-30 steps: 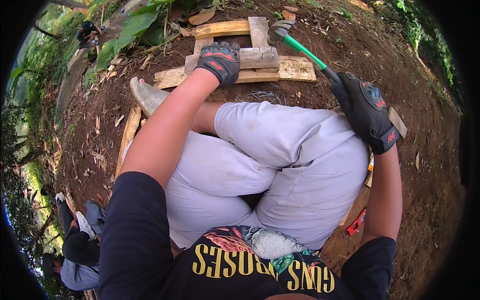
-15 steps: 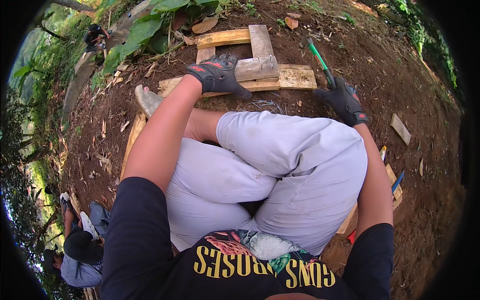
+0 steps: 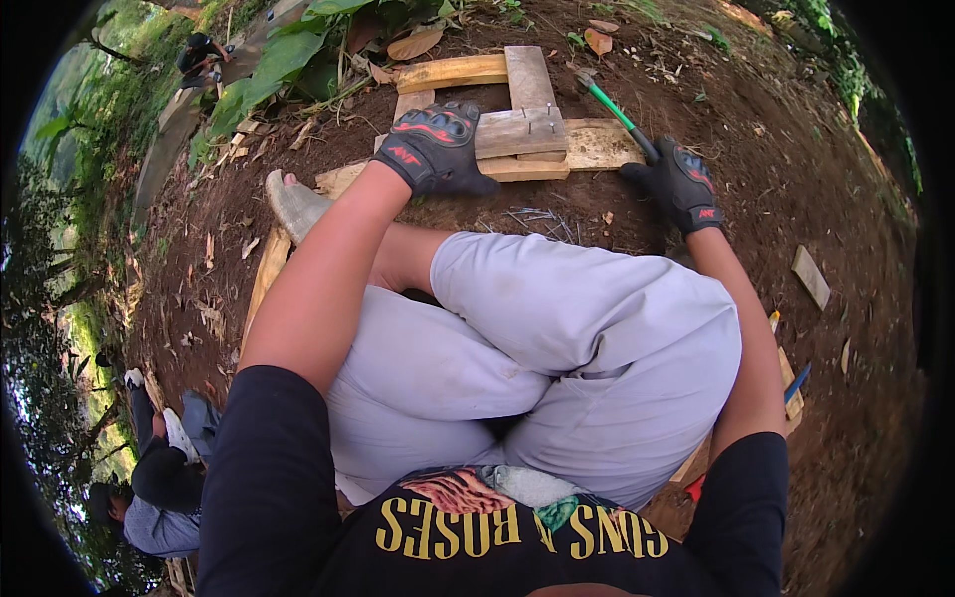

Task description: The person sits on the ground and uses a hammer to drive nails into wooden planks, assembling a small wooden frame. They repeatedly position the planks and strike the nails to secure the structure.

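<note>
A frame of pale wooden boards lies on the soil ahead of me. Its short crosspiece [image 3: 507, 136] has a couple of nails standing up near the right end. My left hand [image 3: 436, 147], in a black glove with red marks, is closed over that crosspiece's left end, thumb on the near side. In my right hand [image 3: 678, 184], gloved alike, is the black grip of a hammer [image 3: 619, 115] with a green shaft. The hammer's head rests low by the soil, right of the frame. Between the frame and my bent leg lies a scatter of loose nails [image 3: 542, 221].
A loose wood offcut [image 3: 811, 276] lies to the right. More boards [image 3: 793, 383] and a blue-handled tool [image 3: 797, 381] sit beside my right arm. Big green leaves [image 3: 274, 80] grow at the far left. Other people [image 3: 164, 478] sit at the lower left, and another [image 3: 202, 62] farther off.
My left hand has turned a little, its knuckles now more upright and fingers more curled over the board. The right hand still holds the hammer low; the view has shifted slightly.
</note>
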Available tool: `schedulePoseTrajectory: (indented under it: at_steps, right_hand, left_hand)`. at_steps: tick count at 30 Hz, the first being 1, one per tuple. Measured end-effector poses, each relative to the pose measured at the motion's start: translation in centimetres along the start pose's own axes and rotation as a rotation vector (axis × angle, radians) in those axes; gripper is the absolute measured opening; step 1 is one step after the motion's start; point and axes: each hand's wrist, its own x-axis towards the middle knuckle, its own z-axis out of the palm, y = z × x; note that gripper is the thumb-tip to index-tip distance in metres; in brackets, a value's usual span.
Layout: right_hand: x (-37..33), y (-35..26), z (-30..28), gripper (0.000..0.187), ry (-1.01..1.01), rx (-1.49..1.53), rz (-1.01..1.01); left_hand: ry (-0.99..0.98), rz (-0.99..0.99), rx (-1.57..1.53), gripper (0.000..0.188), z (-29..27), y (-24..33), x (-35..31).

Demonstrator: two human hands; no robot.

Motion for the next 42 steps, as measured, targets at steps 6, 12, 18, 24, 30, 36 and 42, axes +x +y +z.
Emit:
schedulePoseTrajectory:
  at_steps: [6,12,18,24,30,36,42]
  right_hand:
    - [0.2,0.3,0.2,0.061,0.040,0.059,0.011]
    - [0.5,1.0,0.6,0.065,0.046,0.045,0.002]
    - [0.6,0.8,0.4,0.066,0.015,0.070,0.008]
    - [0.6,0.7,0.2,0.066,-0.017,0.081,0.033]
    - [0.5,0.9,0.5,0.066,0.022,0.066,0.015]
    - [0.6,1.0,0.4,0.068,-0.011,0.080,0.019]
    - [0.4,0.9,0.1,0.069,-0.026,0.140,0.031]
  left_hand:
    - [-0.088,-0.051,0.011,0.100,-1.2,0.7,0.2]
    - [-0.121,-0.074,-0.051,0.109,-1.1,-0.6,0.6]
    - [-0.040,-0.057,-0.049,0.111,0.2,-1.0,1.1]
    - [-0.073,-0.040,-0.045,0.117,0.2,-1.2,1.6]
    - [-0.081,-0.013,-0.052,0.116,-0.5,-0.9,1.4]
    - [-0.054,-0.013,-0.041,0.109,-0.2,-0.8,1.5]
    - [-0.052,-0.042,-0.042,0.103,0.6,-0.9,1.8]
